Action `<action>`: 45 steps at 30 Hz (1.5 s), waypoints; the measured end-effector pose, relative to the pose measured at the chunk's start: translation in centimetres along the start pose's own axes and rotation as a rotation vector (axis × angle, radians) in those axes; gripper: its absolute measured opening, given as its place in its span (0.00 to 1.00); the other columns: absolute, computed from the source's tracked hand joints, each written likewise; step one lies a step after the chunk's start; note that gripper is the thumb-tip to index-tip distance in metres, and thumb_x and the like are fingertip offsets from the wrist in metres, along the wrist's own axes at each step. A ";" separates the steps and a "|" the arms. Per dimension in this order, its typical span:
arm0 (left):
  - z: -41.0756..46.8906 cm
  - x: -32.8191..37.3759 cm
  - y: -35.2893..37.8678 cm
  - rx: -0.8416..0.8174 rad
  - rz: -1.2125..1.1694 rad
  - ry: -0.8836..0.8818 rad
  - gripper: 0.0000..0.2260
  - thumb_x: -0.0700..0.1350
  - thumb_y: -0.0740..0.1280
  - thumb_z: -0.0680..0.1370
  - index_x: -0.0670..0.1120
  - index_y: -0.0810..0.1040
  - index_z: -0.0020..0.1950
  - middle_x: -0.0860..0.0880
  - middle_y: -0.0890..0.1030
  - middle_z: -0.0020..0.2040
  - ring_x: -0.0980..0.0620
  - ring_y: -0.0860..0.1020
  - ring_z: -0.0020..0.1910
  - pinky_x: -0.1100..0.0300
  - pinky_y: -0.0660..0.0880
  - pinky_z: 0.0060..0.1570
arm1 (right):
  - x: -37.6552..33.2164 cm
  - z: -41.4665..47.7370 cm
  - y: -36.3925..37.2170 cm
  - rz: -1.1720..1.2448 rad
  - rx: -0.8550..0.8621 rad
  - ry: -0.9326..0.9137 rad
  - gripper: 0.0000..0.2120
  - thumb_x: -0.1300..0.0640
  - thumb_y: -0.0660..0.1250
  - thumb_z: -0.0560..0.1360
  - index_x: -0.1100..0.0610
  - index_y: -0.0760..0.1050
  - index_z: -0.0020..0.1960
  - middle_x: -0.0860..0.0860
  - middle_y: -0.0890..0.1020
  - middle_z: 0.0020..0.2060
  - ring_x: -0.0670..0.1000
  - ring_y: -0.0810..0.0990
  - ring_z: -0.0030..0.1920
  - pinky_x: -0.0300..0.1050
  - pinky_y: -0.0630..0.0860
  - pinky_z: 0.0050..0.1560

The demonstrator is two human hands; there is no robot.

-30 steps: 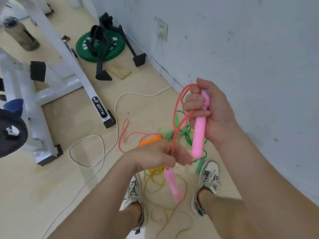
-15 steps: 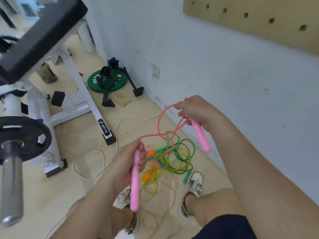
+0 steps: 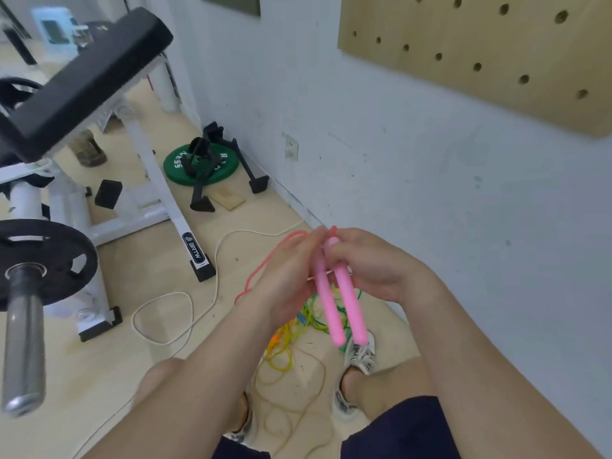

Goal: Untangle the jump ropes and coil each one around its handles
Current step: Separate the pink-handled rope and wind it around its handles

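The left hand (image 3: 287,276) curls its fingers round the top of the left pink handle (image 3: 326,304). The right hand (image 3: 374,266) grips the right pink handle (image 3: 351,304) just beside it (both handles hang side by side, tips down). The pink rope (image 3: 265,265) loops out left of the left hand. Below them, a tangle of green, yellow and orange ropes (image 3: 291,339) lies on the floor (image 3: 99,359).

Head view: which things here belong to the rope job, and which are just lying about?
Job in hand:
pink handles, held side by side by left hand and right hand
pink rope
tangled ropes on the floor

Lying about:
green weight plate
barbell
bench
white cable
pegboard
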State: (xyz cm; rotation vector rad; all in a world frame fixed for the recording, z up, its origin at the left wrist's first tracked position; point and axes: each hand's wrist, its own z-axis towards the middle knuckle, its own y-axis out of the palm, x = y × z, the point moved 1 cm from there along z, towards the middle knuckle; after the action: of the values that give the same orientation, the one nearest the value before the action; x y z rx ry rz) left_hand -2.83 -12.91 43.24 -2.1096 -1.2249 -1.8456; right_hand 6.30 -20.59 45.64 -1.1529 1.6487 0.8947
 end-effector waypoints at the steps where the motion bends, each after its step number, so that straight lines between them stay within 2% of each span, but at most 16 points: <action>1: 0.3 -0.2 0.1 0.007 0.025 -0.005 0.11 0.45 0.66 0.79 0.37 0.77 0.53 0.42 0.80 0.43 0.46 0.80 0.39 0.47 0.80 0.47 | 0.4 0.1 -0.1 -0.086 0.002 0.008 0.20 0.73 0.54 0.72 0.67 0.73 0.61 0.57 0.80 0.44 0.50 0.82 0.43 0.39 0.80 0.40; 2: 0.6 -0.5 0.1 0.016 0.038 -0.026 0.11 0.44 0.68 0.78 0.36 0.77 0.52 0.40 0.78 0.41 0.45 0.78 0.38 0.43 0.79 0.47 | 0.8 0.3 -0.2 -0.162 -0.007 0.019 0.21 0.71 0.56 0.71 0.64 0.73 0.62 0.57 0.81 0.44 0.49 0.82 0.43 0.39 0.79 0.42; 4: 1.5 -0.9 -0.4 0.073 0.045 -0.049 0.09 0.42 0.70 0.76 0.36 0.78 0.48 0.39 0.77 0.39 0.45 0.76 0.36 0.40 0.78 0.49 | 1.7 1.2 -0.8 -0.199 -0.035 0.054 0.22 0.67 0.60 0.72 0.59 0.73 0.65 0.61 0.82 0.52 0.53 0.83 0.51 0.47 0.81 0.51; 7: 3.5 -1.5 -1.8 0.192 0.035 -0.029 0.06 0.39 0.68 0.76 0.36 0.80 0.46 0.37 0.79 0.40 0.43 0.79 0.36 0.44 0.79 0.43 | 3.4 2.8 -1.5 0.067 -0.090 0.092 0.18 0.66 0.62 0.78 0.59 0.72 0.68 0.64 0.79 0.60 0.62 0.80 0.61 0.60 0.78 0.57; 9: 5.2 -1.6 -2.4 0.249 -0.015 0.018 0.05 0.39 0.67 0.76 0.37 0.80 0.44 0.37 0.80 0.40 0.43 0.78 0.37 0.46 0.78 0.42 | 5.0 4.2 -1.5 0.218 -0.137 0.160 0.16 0.62 0.64 0.79 0.61 0.73 0.66 0.65 0.81 0.58 0.64 0.81 0.57 0.61 0.79 0.56; 12: 8.5 -1.9 -3.6 0.275 -0.082 0.060 0.04 0.37 0.66 0.77 0.37 0.79 0.45 0.40 0.82 0.39 0.47 0.82 0.37 0.55 0.80 0.40 | 7.7 6.8 -0.9 0.206 -0.124 0.227 0.06 0.60 0.65 0.80 0.63 0.76 0.51 0.59 0.83 0.37 0.56 0.82 0.36 0.51 0.80 0.41; 14: 10.8 -2.2 -4.9 0.208 -0.134 -0.010 0.04 0.38 0.66 0.77 0.38 0.79 0.47 0.42 0.83 0.42 0.48 0.84 0.41 0.57 0.80 0.42 | 9.0 9.0 -1.0 0.276 -0.121 0.238 0.08 0.56 0.64 0.80 0.59 0.71 0.44 0.52 0.72 0.28 0.48 0.71 0.25 0.41 0.70 0.29; 17: 14.1 -2.8 -7.5 0.027 -0.189 -0.182 0.06 0.43 0.67 0.74 0.41 0.80 0.45 0.44 0.82 0.40 0.48 0.82 0.41 0.57 0.79 0.44 | 10.1 12.1 -2.1 0.395 -0.226 0.316 0.12 0.50 0.64 0.78 0.55 0.70 0.39 0.48 0.65 0.25 0.44 0.62 0.22 0.33 0.60 0.22; 22: 17.4 -4.7 -9.8 -0.089 -0.316 -0.244 0.06 0.45 0.68 0.73 0.46 0.82 0.39 0.47 0.81 0.38 0.49 0.81 0.38 0.57 0.79 0.42 | 12.1 15.9 -2.5 0.536 -0.438 0.395 0.13 0.48 0.63 0.75 0.53 0.70 0.34 0.47 0.64 0.23 0.44 0.64 0.20 0.36 0.69 0.22; 27: 18.4 -4.7 -10.4 -0.231 -0.256 -0.171 0.05 0.45 0.69 0.68 0.48 0.83 0.42 0.47 0.81 0.40 0.49 0.82 0.38 0.57 0.79 0.41 | 12.5 17.3 -2.2 0.639 -0.542 0.381 0.15 0.50 0.64 0.74 0.55 0.70 0.31 0.48 0.67 0.23 0.49 0.74 0.27 0.46 0.81 0.36; 30: 18.8 -4.4 -10.3 -0.147 -0.186 -0.105 0.04 0.40 0.68 0.69 0.46 0.82 0.40 0.46 0.81 0.36 0.49 0.81 0.33 0.60 0.79 0.34 | 11.9 17.4 -1.9 0.649 -0.466 0.418 0.14 0.50 0.65 0.74 0.55 0.71 0.32 0.48 0.66 0.24 0.47 0.73 0.26 0.44 0.79 0.33; 33: 19.5 -4.5 -10.8 0.078 -0.119 0.016 0.03 0.36 0.66 0.74 0.42 0.78 0.41 0.45 0.80 0.34 0.48 0.81 0.31 0.60 0.78 0.32 | 12.1 17.8 -2.0 0.585 -0.209 0.432 0.08 0.54 0.69 0.73 0.55 0.73 0.38 0.48 0.66 0.26 0.45 0.67 0.23 0.37 0.68 0.26; 36: 19.7 -4.6 -10.9 0.116 -0.055 0.057 0.04 0.40 0.69 0.71 0.40 0.77 0.41 0.44 0.80 0.34 0.47 0.81 0.32 0.59 0.78 0.33 | 13.1 18.6 -1.9 0.053 0.138 0.296 0.12 0.56 0.69 0.75 0.56 0.70 0.36 0.48 0.68 0.23 0.47 0.64 0.22 0.40 0.63 0.25; 38: 19.6 -4.5 -10.7 0.074 -0.023 0.041 0.07 0.41 0.70 0.67 0.39 0.77 0.41 0.44 0.80 0.35 0.47 0.81 0.33 0.59 0.78 0.33 | 13.2 18.8 -1.6 -0.162 0.249 0.244 0.16 0.54 0.69 0.75 0.56 0.69 0.32 0.49 0.68 0.22 0.48 0.64 0.21 0.42 0.63 0.27; 42: 19.9 -4.5 -10.9 0.069 -0.070 -0.001 0.04 0.37 0.71 0.70 0.41 0.77 0.41 0.45 0.80 0.34 0.48 0.81 0.32 0.60 0.78 0.32 | 12.4 18.3 -1.4 0.094 0.108 0.311 0.18 0.54 0.65 0.79 0.54 0.64 0.33 0.47 0.65 0.21 0.46 0.60 0.20 0.36 0.58 0.21; 45: 20.0 -4.8 -11.1 0.038 -0.165 -0.006 0.03 0.38 0.67 0.73 0.42 0.77 0.39 0.45 0.80 0.34 0.49 0.80 0.32 0.61 0.77 0.32 | 12.0 17.8 -1.9 0.212 -0.053 0.367 0.17 0.52 0.63 0.81 0.52 0.62 0.36 0.48 0.60 0.25 0.44 0.57 0.22 0.34 0.53 0.20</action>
State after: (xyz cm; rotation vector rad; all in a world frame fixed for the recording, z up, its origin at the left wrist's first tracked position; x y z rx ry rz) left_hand 6.67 2.99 28.97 -2.0520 -1.4634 -1.8641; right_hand 10.94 -8.61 28.36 -1.2492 2.0870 0.9007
